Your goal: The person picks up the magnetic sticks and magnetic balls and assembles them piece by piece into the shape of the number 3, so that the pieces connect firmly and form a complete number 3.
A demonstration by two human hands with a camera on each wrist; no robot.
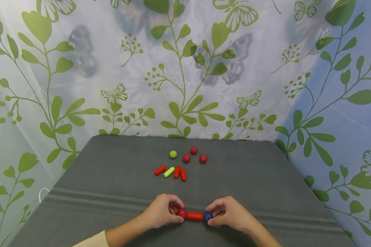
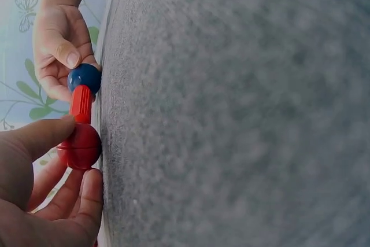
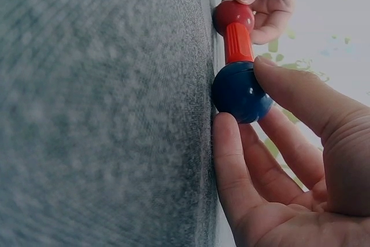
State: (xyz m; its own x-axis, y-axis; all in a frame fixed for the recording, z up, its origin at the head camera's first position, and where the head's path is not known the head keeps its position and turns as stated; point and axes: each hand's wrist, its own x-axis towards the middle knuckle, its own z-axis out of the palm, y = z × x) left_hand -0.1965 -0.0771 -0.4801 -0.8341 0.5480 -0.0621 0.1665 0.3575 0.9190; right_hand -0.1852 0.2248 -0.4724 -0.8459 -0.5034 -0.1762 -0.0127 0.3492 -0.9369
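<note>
Near the front of the table, a red ball point(image 1: 181, 213), a ridged red rod point(image 1: 195, 215) and a dark blue ball point(image 1: 208, 216) form one straight line, the rod between the two balls. My left hand point(image 1: 164, 211) pinches the red ball between thumb and fingers. On the other side, my right hand point(image 1: 230, 215) holds the blue ball the same way. Both wrist views show the rod's ends meeting the balls: the red ball point(image 2: 81, 146) fills the left fingertips, and the blue ball point(image 3: 240, 92) sits in the right ones.
Farther back on the grey table point(image 1: 117, 164) lie several loose pieces. A green ball point(image 1: 173, 154) is beside three red balls point(image 1: 193, 150). In front of them are a green rod point(image 1: 169, 172) and three red rods point(image 1: 160, 170). A leaf-patterned curtain point(image 1: 185, 68) hangs behind.
</note>
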